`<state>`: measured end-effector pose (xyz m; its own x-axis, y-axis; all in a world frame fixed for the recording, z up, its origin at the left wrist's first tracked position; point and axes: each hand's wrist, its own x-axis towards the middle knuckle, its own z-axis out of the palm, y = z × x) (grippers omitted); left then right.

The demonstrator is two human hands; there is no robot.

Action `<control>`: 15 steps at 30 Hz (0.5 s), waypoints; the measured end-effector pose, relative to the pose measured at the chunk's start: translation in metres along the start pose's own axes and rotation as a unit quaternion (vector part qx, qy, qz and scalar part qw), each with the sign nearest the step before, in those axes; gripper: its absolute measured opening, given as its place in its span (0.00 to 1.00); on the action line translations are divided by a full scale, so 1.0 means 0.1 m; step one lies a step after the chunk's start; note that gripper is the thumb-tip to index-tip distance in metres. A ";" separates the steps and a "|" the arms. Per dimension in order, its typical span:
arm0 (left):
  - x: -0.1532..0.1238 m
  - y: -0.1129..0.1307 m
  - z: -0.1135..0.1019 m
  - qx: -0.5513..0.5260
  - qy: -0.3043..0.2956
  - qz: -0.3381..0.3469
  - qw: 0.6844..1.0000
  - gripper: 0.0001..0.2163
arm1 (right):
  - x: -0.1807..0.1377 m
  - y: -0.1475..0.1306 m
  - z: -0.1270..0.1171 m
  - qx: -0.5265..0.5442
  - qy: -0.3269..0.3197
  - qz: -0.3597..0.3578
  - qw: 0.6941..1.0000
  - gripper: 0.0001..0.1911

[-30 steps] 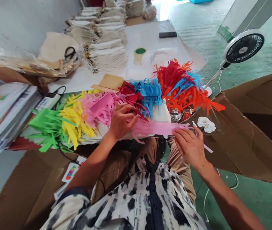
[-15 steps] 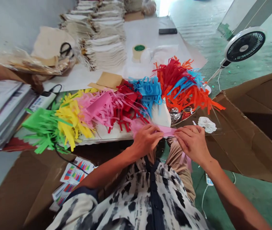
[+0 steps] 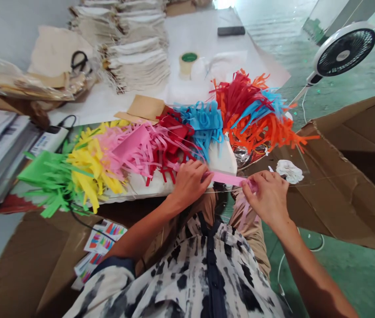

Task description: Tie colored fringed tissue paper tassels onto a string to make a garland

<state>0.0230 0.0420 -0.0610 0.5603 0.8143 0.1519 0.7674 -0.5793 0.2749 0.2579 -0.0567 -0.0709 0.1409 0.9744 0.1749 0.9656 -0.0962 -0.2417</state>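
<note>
While pink paper strip (image 3: 227, 178) spans near edge of desk (image 3: 134, 187), my left hand (image 3: 189, 181) grip closed on one end, my right hand (image 3: 268, 198) pinching other. Held taut, likely so thin paper lies flat, clear of fringe piles (image 3: 134, 148) behind.

Desk fan (image 3: 344, 51), tape roll (image 3: 188, 62), black scissors (image 3: 79, 60), dark phone (image 3: 230, 31) — stacked cloth bags (image 3: 137, 57), brown cardboard (image 3: 356, 176)
</note>
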 end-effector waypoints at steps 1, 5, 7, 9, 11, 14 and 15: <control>0.00 0.01 0.01 0.008 -0.001 0.000 1.000 0.10 | 0.01 -0.01 -0.01 -0.008 -0.002 0.001 1.000 0.16; 0.00 0.02 0.02 0.034 0.018 0.002 0.999 0.08 | 0.02 -0.08 -0.07 -0.048 0.003 0.001 0.999 0.15; 0.01 0.02 0.04 0.034 0.056 0.038 0.997 0.09 | 0.00 -0.11 -0.10 -0.064 0.035 -0.014 0.997 0.14; 0.03 0.03 0.06 0.030 0.085 0.132 0.987 0.13 | -0.04 -0.13 -0.08 -0.062 0.070 -0.079 0.993 0.14; 0.05 0.03 0.10 0.034 0.080 0.251 0.964 0.14 | -0.10 -0.11 -0.02 -0.046 0.084 -0.169 0.981 0.17; 0.02 -0.01 0.14 0.039 0.050 0.319 0.946 0.12 | -0.24 0.00 0.07 -0.035 0.072 -0.210 0.975 0.24; 0.00 -0.05 0.14 0.033 0.047 0.308 0.950 0.13 | -0.28 0.06 0.08 -0.037 0.068 -0.198 0.977 0.26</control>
<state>0.0235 0.0438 -0.0753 0.8813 0.3176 0.3500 0.3224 -0.9455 0.0463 0.2579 -0.0832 -0.0850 -0.2242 0.9026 0.3676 0.9628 0.2635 -0.0600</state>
